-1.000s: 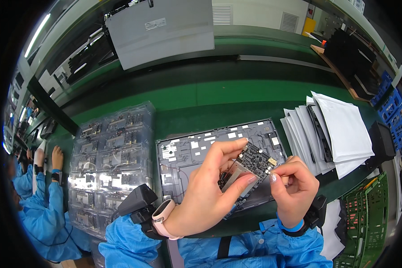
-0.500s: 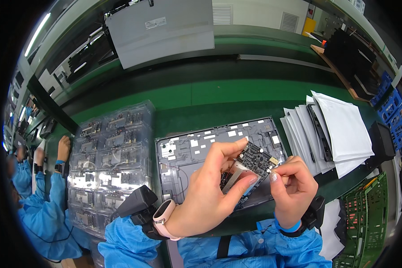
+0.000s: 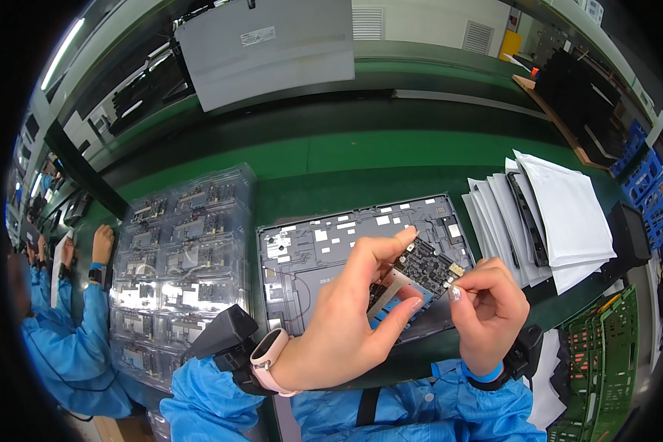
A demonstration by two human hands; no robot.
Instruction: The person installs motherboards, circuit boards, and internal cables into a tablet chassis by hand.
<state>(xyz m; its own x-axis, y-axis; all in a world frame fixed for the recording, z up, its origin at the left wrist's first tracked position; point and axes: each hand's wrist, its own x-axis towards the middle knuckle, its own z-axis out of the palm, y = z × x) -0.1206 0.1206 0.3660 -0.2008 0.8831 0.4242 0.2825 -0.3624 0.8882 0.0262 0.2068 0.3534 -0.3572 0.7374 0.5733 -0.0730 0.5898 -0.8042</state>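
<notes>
A dark circuit board (image 3: 423, 267) with a metal plate and a blue patch is gripped by its edges in my left hand (image 3: 350, 313), thumb across its lower side and fingers along its top. It is held tilted above a grey panel housing (image 3: 295, 276) dotted with white pads. At the board's right corner, beside a small pale connector (image 3: 457, 270), my right hand (image 3: 490, 309) is closed in a pinch of thumb and forefinger. Whatever lies between those fingertips is too small to make out.
Clear plastic trays (image 3: 184, 265) of circuit boards are stacked at the left. White padded sleeves (image 3: 563, 214) lean in a pile at the right, above a green crate (image 3: 604, 361). A co-worker's hand (image 3: 104, 244) rests past the trays. A grey panel (image 3: 269, 51) hangs at the back.
Both hands and the board have shifted slightly to the right. The board is turned a little, showing more of its blue patch. At the far left, co-workers' arms have moved.
</notes>
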